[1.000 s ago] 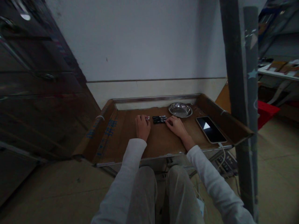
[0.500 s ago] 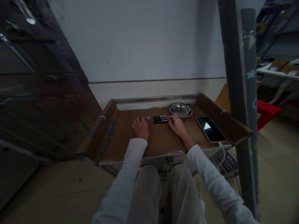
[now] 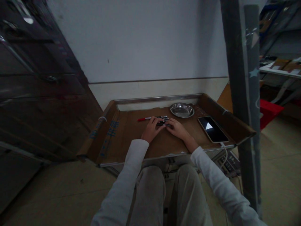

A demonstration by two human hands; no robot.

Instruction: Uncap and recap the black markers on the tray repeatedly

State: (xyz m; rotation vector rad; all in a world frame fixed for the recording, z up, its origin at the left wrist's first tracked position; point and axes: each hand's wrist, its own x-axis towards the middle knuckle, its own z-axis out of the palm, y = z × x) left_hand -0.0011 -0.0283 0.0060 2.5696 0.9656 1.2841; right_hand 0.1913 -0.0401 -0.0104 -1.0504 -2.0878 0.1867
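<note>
Over the middle of the cardboard-lined tray table, my left hand has its thumb and fingers closed around the left part of a black marker. My right hand pinches the right end of the same marker, so the fingertips of both hands nearly meet. Other dark markers lie just behind and under the fingers, partly hidden. A marker with a red cap lies to the left, its body pointing right towards the dark ones.
A round metal dish stands at the back right. Near the right side lies a phone with a white cable hanging over the front edge. Raised cardboard sides border the table. A grey post rises at the right.
My left hand has moved right, off the red-capped marker, which now shows, and onto the dark markers. My right hand has shifted slightly down and closed on a marker's end.
</note>
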